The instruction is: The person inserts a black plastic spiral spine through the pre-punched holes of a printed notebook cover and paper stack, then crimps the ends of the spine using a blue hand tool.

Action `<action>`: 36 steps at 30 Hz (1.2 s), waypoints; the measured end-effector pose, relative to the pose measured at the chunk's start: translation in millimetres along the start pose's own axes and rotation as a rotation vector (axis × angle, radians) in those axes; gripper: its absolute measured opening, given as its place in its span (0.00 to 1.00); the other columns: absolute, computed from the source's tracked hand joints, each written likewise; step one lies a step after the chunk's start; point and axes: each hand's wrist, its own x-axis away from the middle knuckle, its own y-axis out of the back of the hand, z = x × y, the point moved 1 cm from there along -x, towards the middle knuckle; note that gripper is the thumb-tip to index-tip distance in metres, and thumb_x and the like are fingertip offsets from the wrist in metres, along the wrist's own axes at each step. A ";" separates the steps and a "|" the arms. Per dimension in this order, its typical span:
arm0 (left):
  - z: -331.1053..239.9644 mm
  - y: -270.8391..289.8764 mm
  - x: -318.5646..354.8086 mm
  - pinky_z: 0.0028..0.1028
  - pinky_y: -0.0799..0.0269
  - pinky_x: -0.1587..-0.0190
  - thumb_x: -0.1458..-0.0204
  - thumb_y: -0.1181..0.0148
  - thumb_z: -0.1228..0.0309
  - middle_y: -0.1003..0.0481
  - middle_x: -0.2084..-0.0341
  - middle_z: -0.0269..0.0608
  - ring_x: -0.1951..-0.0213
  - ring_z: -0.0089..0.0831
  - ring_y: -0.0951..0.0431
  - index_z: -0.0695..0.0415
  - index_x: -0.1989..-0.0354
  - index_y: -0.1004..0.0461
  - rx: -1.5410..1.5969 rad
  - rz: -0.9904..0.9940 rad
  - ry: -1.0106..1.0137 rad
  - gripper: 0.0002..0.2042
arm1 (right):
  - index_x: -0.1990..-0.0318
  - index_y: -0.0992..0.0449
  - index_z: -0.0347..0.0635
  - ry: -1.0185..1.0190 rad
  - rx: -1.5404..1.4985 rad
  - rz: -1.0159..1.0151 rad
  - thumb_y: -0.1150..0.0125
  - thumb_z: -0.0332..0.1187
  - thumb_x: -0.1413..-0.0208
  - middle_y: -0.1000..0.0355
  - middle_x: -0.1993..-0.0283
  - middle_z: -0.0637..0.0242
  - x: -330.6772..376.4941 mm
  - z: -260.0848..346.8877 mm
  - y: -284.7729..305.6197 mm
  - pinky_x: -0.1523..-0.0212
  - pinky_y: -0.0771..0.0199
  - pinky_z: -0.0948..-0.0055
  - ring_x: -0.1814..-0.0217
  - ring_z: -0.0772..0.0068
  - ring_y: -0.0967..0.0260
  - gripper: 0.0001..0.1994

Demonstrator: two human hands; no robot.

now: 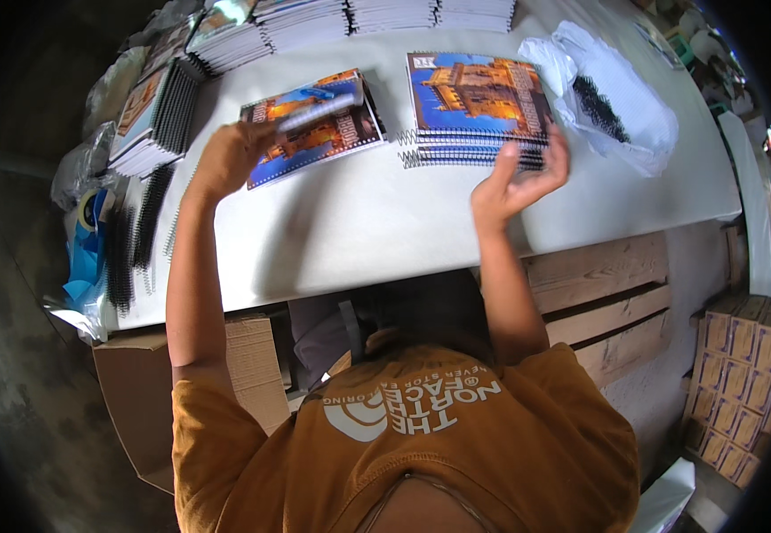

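My left hand [228, 158] is closed at the left edge of a loose stack of punched sheets with a blue and orange picture cover [314, 147]. From its fingers a pale, narrow strip [319, 113] stretches over the cover, too motion-blurred to name. To the right, several spiral-bound notebooks [479, 93] with the same cover lie in a pile, their black coils facing me. My right hand [523, 182] is at the pile's near right corner, thumb and fingers apart, fingertips by the coils. Loose coil ends stick out at the pile's left side.
A white plastic bag [621, 107] with black coils lies right of the pile. More bound notebooks [159, 115] stand at the left, near black coils [123, 258] and a tape roll [92, 211]. Stacked books [305, 27] line the back. Below the table are a cardboard box [136, 400] and a wooden crate [603, 302].
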 end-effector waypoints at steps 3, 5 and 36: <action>-33.8 25.8 1.9 0.29 0.29 0.69 0.48 0.44 0.68 0.23 0.72 0.48 0.73 0.33 0.23 0.60 0.56 0.26 0.210 -0.421 0.011 0.13 | 0.52 0.37 0.35 -0.668 -0.695 0.237 0.44 0.28 0.48 0.37 0.51 0.60 25.3 45.4 -17.0 0.42 0.46 0.68 0.47 0.68 0.41 0.17; -69.6 32.2 24.3 0.22 0.30 0.71 0.45 0.47 0.71 0.24 0.71 0.38 0.72 0.22 0.26 0.63 0.52 0.31 0.572 -0.569 0.066 0.14 | 0.44 0.40 0.43 -1.502 -0.940 0.430 0.40 0.38 0.49 0.37 0.49 0.60 47.8 65.0 -25.2 0.41 0.46 0.65 0.45 0.68 0.41 0.26; 135.2 -51.0 102.2 0.39 0.30 0.63 0.50 0.46 0.58 0.28 0.66 0.43 0.66 0.45 0.26 0.55 0.66 0.27 -0.442 -0.448 0.523 0.13 | 0.53 0.26 0.39 -0.627 -0.911 1.176 0.42 0.21 0.50 0.27 0.54 0.63 36.4 52.7 -17.7 0.50 0.31 0.78 0.51 0.75 0.31 0.15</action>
